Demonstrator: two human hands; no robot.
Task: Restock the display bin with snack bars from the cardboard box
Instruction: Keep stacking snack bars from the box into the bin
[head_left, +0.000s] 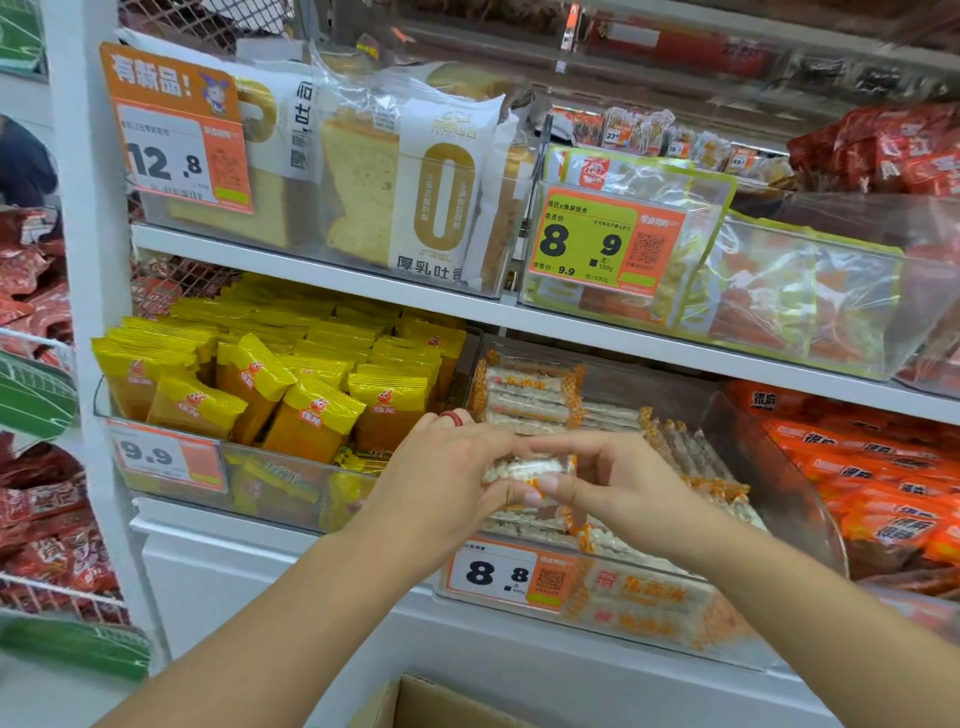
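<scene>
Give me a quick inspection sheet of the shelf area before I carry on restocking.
Surface: white shelf, two tiers in view, clear bins along them.
Job's things: bin with the 8.8 tag, partly filled with snack bars; one bar held over it; box corner at the bottom edge, contents hidden.
Clutter: nothing seen loose on the shelf.
Grippers: left hand and right hand both pinch the bar, one at each end; red ring on the left hand.
Cables: nothing seen.
Surroundings: yellow packs left of the bin, orange packs right of it, toast above.
</scene>
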